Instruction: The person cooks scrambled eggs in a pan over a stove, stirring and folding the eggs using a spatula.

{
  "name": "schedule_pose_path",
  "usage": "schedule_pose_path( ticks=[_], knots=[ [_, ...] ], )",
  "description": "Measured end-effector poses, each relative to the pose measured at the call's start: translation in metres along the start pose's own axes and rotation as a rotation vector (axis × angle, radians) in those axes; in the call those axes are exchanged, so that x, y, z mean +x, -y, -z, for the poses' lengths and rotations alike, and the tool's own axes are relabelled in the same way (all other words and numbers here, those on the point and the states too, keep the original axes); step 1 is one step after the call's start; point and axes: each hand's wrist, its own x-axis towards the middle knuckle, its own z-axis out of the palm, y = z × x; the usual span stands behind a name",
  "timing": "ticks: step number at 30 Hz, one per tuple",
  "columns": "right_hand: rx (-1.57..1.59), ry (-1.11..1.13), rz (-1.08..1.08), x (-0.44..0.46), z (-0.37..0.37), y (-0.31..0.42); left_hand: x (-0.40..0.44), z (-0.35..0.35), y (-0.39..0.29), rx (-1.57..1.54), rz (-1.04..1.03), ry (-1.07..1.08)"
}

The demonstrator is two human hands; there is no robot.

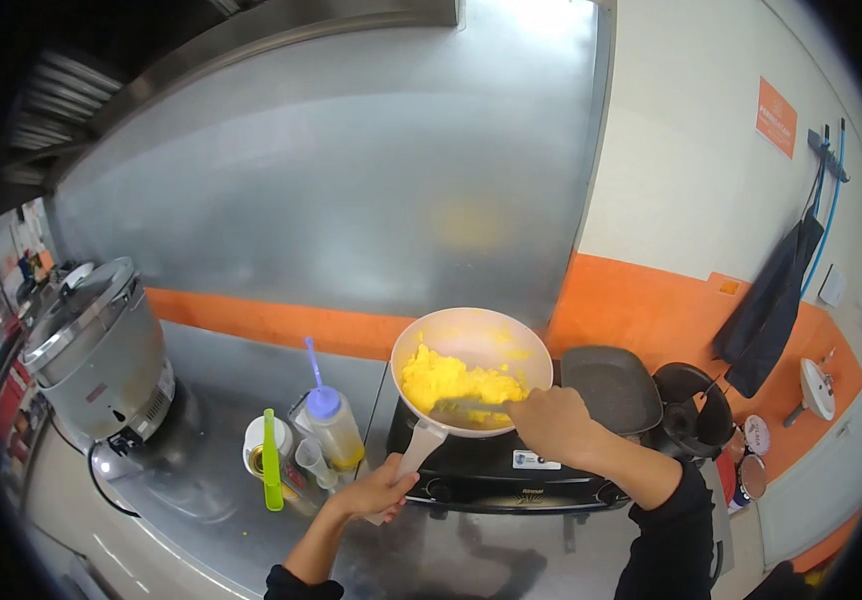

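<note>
My left hand (379, 490) is closed around the pale handle of a frying pan (481, 327), which sits over the left side of a black gas stove (491, 485). Yellow scrambled eggs (446, 380) lie heaped in the pan, mostly toward its left and front. In my right hand (548, 425) is a grey spatula (466, 407), its blade touching the front of the eggs. My fingers hide most of the spatula's handle.
Left of the stove stand an oil squeeze bottle (334, 425) with a blue cap, a small clear cup (311, 458) and a container with a green utensil (272, 465) across it. A large rice cooker (101, 350) is farther left. A square grill pan (611, 390) and black pot (691, 410) sit right.
</note>
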Motion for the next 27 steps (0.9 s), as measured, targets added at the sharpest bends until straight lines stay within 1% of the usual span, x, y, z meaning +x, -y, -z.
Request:
schedule_pose_path(
  ticks=[1,2,4,5,6,8,9,11,13,14,16,17,21,23,24,26,27],
  knots=[
    [-0.017,-0.009,-0.074,0.005,-0.004,0.006,-0.002,-0.001,-0.003,-0.004,-0.002,-0.001],
    [-0.011,-0.009,-0.073,0.013,-0.011,0.008,-0.003,-0.001,-0.004,-0.006,-0.007,0.000],
    [-0.089,-0.111,-0.182,0.033,-0.031,0.003,-0.001,0.000,-0.002,-0.010,0.016,-0.014],
    [-0.143,-0.190,-0.194,0.039,-0.041,-0.001,0.001,-0.001,-0.001,-0.013,0.041,-0.024],
    [-0.144,-0.188,-0.198,0.036,-0.043,-0.004,0.002,-0.002,0.001,-0.012,0.040,-0.019],
    [-0.188,-0.314,-0.230,0.033,-0.044,-0.016,0.005,0.000,0.005,-0.029,0.048,-0.013],
    [-0.177,-0.277,-0.209,0.016,-0.026,-0.017,0.006,0.002,0.003,-0.029,0.033,-0.026],
    [-0.130,-0.213,-0.254,-0.019,0.013,-0.017,0.003,0.000,0.002,-0.011,0.031,-0.008],
    [-0.117,-0.274,-0.316,-0.043,0.031,-0.025,0.002,0.000,0.003,-0.022,0.034,-0.004],
    [-0.118,-0.273,-0.317,-0.042,0.032,-0.034,0.003,0.000,0.002,-0.030,0.041,0.007],
    [-0.104,-0.196,-0.395,-0.040,0.032,-0.053,0.004,0.000,0.003,-0.020,0.047,0.013],
    [-0.067,-0.252,-0.417,-0.032,0.021,-0.063,0.004,0.000,0.003,-0.007,0.051,0.011],
    [-0.035,-0.237,-0.398,0.022,-0.053,-0.125,0.001,0.000,0.000,0.035,0.050,-0.006],
    [0.140,-0.062,-0.306,0.053,-0.084,-0.154,-0.003,0.001,-0.007,0.070,0.021,0.034],
    [0.142,-0.065,-0.299,0.073,-0.097,-0.167,-0.001,0.004,-0.007,0.069,0.023,0.026],
    [0.294,0.016,-0.079,0.110,-0.113,-0.186,0.002,0.006,-0.002,0.067,0.038,0.079],
    [0.295,0.022,-0.068,0.122,-0.112,-0.186,0.003,0.006,0.000,0.057,0.043,0.073]
  ],
)
